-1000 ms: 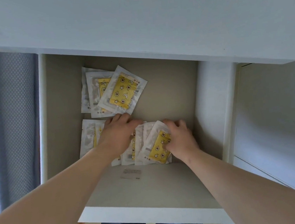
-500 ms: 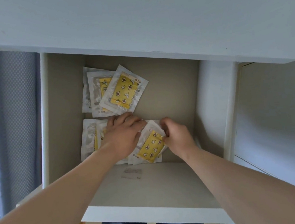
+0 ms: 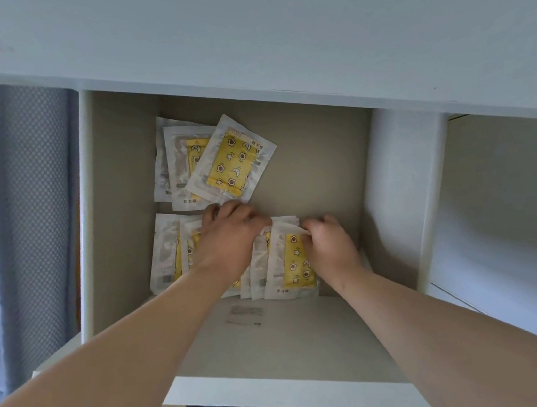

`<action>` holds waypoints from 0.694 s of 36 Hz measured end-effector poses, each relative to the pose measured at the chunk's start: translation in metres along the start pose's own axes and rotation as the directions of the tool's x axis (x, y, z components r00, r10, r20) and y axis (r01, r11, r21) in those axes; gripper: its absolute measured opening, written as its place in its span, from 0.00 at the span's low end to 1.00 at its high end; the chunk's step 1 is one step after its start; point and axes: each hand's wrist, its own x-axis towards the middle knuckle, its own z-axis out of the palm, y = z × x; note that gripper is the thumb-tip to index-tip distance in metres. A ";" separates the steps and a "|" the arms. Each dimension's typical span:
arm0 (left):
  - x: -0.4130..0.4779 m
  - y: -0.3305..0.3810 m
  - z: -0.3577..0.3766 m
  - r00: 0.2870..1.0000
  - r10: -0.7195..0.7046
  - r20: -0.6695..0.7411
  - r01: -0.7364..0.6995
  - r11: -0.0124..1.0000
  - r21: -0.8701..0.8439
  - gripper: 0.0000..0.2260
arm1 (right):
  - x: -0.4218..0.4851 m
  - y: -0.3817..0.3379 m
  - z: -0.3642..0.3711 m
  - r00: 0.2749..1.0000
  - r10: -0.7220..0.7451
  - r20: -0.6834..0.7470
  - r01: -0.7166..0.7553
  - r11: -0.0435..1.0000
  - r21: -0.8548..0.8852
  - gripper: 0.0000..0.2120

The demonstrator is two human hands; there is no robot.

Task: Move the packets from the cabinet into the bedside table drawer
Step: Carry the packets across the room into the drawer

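The bedside table drawer (image 3: 400, 195) is pulled out below me, with several white packets with yellow patterned fronts lying in it. A far pile of packets (image 3: 222, 161) lies fanned near the back. A near row of packets (image 3: 287, 261) lies along the front. My left hand (image 3: 227, 238) lies palm down on the near row, its fingers curled over the packets' far edge. Beside it, my right hand (image 3: 328, 243) pinches the top edge of the rightmost packet, which sits straight in the row.
The white tabletop (image 3: 274, 35) overhangs the drawer's back. A mattress edge (image 3: 17, 215) runs along the left. A white cabinet side (image 3: 514, 225) stands to the right. The drawer's front panel (image 3: 282, 392) is near my legs, with a small label (image 3: 245, 316) inside.
My right hand has turned the rightmost packet from tilted to upright and aligned it with the row. My left hand stayed on the near packets.
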 end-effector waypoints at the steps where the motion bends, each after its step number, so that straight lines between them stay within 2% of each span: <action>1: 0.000 0.000 -0.001 1.000 -0.012 0.000 0.012 1.000 -0.010 0.20 | 0.001 -0.002 0.001 1.000 -0.003 -0.007 0.003 1.000 0.015 0.10; 3: -0.001 0.001 -0.003 0.999 -0.033 -0.016 0.032 0.998 -0.058 0.16 | 0.002 -0.005 0.003 1.000 -0.013 -0.014 0.014 0.999 0.049 0.09; 4: -0.001 0.004 -0.008 0.999 -0.040 -0.024 0.038 0.996 -0.085 0.18 | 0.003 -0.007 0.004 1.000 -0.020 -0.019 0.021 0.998 0.062 0.08; 6: -0.003 0.010 -0.014 0.997 -0.041 0.067 0.047 0.995 -0.086 0.21 | 0.003 -0.009 0.006 0.999 -0.030 -0.025 0.031 0.997 0.064 0.08; 8: -0.005 0.013 -0.013 0.979 -0.023 0.203 0.024 1.000 -0.005 0.25 | 0.004 -0.009 0.007 0.999 -0.034 -0.023 0.035 0.999 0.037 0.07; 11: -0.008 0.015 -0.009 0.971 -0.027 0.236 0.005 0.996 0.093 0.26 | 0.010 -0.010 0.004 0.999 -0.025 -0.028 0.027 0.998 0.060 0.06; 13: -0.009 0.015 -0.006 0.975 -0.060 0.212 0.044 0.996 0.079 0.25 | 0.015 -0.014 -0.002 0.998 -0.020 -0.059 0.028 0.990 0.140 0.12; 16: -0.010 0.017 -0.005 0.977 -0.084 0.198 0.070 0.994 0.080 0.24 | 0.024 -0.028 -0.014 0.980 -0.018 -0.196 0.063 0.972 0.228 0.17; 19: -0.009 0.016 -0.005 0.974 -0.091 0.207 0.077 0.994 0.075 0.25 | 0.043 -0.051 -0.024 0.958 -0.032 -0.286 0.089 0.978 0.190 0.24; 22: -0.010 0.016 -0.006 0.976 -0.081 0.204 0.071 0.996 0.057 0.26 | 0.068 -0.077 -0.031 0.962 -0.115 -0.246 0.141 0.986 0.089 0.35; 25: -0.012 0.014 -0.004 0.983 -0.077 0.165 0.073 0.997 0.033 0.26 | 0.085 -0.101 -0.036 0.973 -0.189 -0.133 0.186 0.982 -0.040 0.45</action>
